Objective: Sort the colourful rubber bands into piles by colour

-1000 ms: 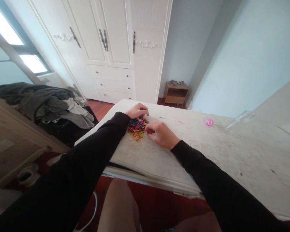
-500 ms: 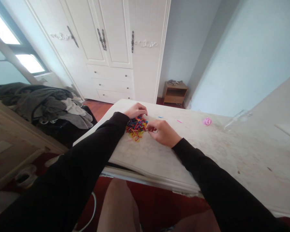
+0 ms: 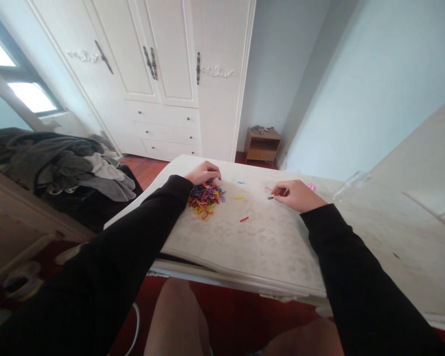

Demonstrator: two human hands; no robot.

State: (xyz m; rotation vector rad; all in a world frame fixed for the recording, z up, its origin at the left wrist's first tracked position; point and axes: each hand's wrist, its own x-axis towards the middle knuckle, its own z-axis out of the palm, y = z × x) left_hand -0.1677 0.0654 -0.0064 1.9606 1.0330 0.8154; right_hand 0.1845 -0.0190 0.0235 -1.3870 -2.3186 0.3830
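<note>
A heap of small coloured rubber bands (image 3: 206, 200) lies on the white tabletop (image 3: 222, 242). My left hand (image 3: 204, 173) rests at the heap's far edge, its fingers bent and close together; whatever they hold, if anything, is hidden. Farther right, my right hand (image 3: 291, 194) pinches a black rubber band (image 3: 270, 198) just above the table. A pink band (image 3: 268, 188) lies right by its fingertips. Between the hands are a single yellow band (image 3: 239, 198), a red band (image 3: 244, 219) and a blue band (image 3: 242, 183), lying apart.
Partly behind my right hand sits a pink bundle (image 3: 311, 187). A clear glass-like object (image 3: 352, 185) lies farther right. Across the floor stand a white wardrobe (image 3: 222, 109) and a small wooden nightstand (image 3: 262, 147). Grey clothes (image 3: 59, 163) are piled at left.
My right hand has moved from the heap to the right with the black rubber band. A yellow and a red band now show on the table. My left hand stays at the heap.
</note>
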